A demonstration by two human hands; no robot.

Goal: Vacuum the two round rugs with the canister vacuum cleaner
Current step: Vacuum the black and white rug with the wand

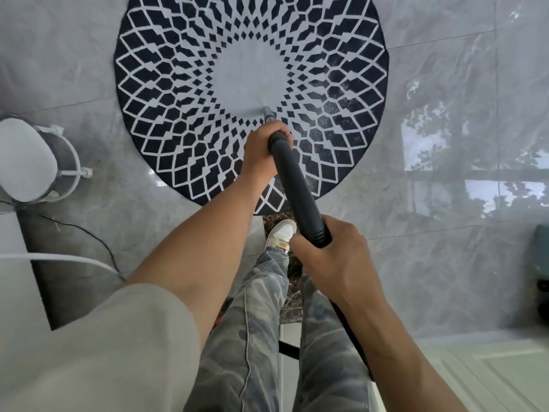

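Both hands, left hand (261,148), right hand (332,251), fingers curled round vacuum wand (297,185)

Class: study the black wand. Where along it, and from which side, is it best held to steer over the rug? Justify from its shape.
Probably at two spots on the black wand: its far end and the ribbed collar nearer you. It is a round tube slanting down to the round rug, so wrap fingers from each side, as the left hand and right hand do.
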